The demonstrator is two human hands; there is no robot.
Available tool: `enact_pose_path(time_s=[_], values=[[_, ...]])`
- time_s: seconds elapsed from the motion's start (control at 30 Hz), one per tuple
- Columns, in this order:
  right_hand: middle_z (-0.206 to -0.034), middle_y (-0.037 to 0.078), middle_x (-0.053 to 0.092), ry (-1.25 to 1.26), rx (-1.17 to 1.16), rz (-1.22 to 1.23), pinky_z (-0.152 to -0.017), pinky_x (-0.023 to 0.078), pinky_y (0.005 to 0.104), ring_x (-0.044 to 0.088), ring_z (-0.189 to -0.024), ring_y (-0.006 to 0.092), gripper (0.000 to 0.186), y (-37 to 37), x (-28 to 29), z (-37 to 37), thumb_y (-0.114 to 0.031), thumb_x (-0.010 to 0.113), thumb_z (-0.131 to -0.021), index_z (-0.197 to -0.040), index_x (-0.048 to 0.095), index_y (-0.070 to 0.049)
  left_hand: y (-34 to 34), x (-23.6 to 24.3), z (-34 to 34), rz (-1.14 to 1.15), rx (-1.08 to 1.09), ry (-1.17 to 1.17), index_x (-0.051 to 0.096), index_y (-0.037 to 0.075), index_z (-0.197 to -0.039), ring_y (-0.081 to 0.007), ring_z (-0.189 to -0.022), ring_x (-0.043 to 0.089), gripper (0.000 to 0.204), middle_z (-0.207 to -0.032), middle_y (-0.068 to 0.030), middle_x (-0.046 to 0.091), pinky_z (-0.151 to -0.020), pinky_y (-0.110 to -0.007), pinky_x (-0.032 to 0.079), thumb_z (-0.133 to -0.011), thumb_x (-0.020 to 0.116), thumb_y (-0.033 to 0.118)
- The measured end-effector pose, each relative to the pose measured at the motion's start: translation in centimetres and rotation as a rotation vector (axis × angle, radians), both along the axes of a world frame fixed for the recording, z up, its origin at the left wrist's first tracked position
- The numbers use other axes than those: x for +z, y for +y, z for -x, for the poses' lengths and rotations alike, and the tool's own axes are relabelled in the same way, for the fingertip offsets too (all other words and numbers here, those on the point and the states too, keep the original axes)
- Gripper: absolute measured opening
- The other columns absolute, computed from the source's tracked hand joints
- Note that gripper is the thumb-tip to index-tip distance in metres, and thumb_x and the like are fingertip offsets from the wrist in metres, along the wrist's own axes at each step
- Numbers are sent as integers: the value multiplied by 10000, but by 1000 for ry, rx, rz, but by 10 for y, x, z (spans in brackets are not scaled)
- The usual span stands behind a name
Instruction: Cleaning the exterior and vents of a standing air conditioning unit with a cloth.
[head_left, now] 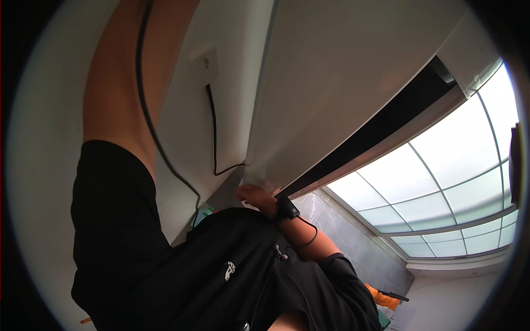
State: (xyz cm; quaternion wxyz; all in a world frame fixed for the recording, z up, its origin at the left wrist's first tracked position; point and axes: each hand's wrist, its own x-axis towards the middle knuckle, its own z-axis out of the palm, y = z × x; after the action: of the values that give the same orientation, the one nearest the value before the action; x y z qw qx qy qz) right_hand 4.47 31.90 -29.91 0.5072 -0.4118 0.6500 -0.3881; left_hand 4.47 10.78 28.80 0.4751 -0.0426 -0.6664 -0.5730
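My left arm (124,83) reaches straight up past the top edge, so its hand is out of sight. A thin black cable runs along that arm. My right hand (254,196) is at the lower left end of a large, smooth, pale appliance (342,71), close against its surface. Its fingers look curled closed, and whatever they may hold is hidden. A small black device (287,208) is strapped to my right wrist, with a looped cable leading off it. The appliance has a long dark slot (381,124) down its right side.
A wall socket plate (205,65) sits left of the appliance, and a black cord (213,127) hangs below it, bending toward the appliance's lower end. Bright gridded window panes (436,176) fill the right. Grey marbled tiles (353,231) and an orange item (386,299) lie lower right.
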Motion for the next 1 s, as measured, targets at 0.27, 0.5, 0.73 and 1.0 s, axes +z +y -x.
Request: enact_pose_path(time_s=[0.27,0.5,0.73,1.0], values=[[-1034,87,649,17,152,60,-812,508,354,629,-940,273,259,5,-44,2,-256,527,-953,-1067,614,-40,14,-106,-10,-147,-85,-187,638,73,-900,-117,-565,541,285,-741,-17,606,-459,-254,405,-992,519,314],[-965,86,656,639,385,282,-787,512,375,632,-911,222,254,-33,-23,-3,-251,512,-964,-996,629,-27,17,-170,-25,-258,25,-431,624,84,-922,-119,-635,551,281,-754,-28,596,-491,-258,400,-954,564,356],[-918,68,656,-357,-307,-51,-740,503,357,629,-833,188,239,-54,7,-7,-252,571,-934,-960,644,-26,14,-269,-16,-183,65,-395,625,38,-1108,-73,-558,538,329,-774,-7,606,-488,-237,431,-971,546,326],[-963,69,656,-396,-414,118,-794,491,309,618,-876,171,304,-76,31,-10,-270,550,-955,-1081,656,-14,21,-342,-30,-228,-59,-579,625,17,-1080,-60,-632,534,282,-790,-2,599,-518,-234,429,-966,553,264]])
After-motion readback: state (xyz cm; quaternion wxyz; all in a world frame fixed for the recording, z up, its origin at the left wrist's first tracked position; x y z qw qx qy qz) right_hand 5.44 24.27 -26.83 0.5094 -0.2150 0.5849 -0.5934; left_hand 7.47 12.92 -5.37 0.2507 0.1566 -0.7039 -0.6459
